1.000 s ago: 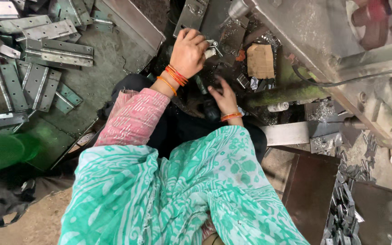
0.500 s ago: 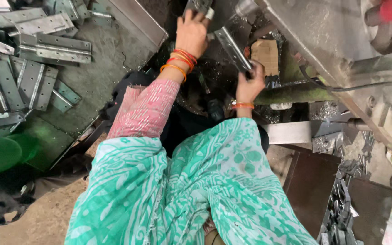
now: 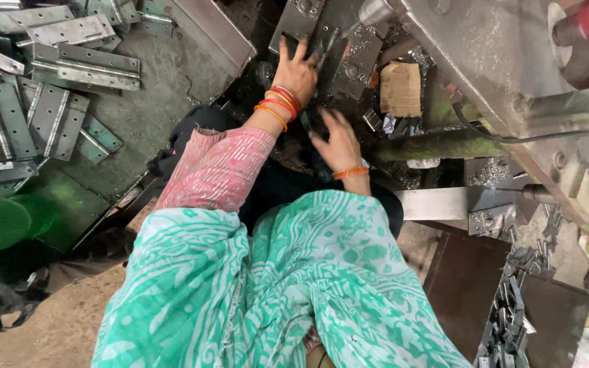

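A worker's left hand (image 3: 298, 71) pressed flat, fingers spread, on a steel hinge plate (image 3: 308, 20) at the machine bed (image 3: 444, 41); the right hand (image 3: 339, 140) hovered open and empty just below it. Finished-looking hinges (image 3: 69, 58) lay heaped well off left; the plate seemed not yet seated.

Left hand (image 3: 298, 68), bangled wrist, fingers spread flat on dark metal hinge plate (image 3: 308, 31) at top centre. Right hand (image 3: 339, 140) open just below, touching nothing clearly. Stacked hinges (image 3: 69, 58) upper left. Cardboard scrap (image 3: 401, 88) right of hands.
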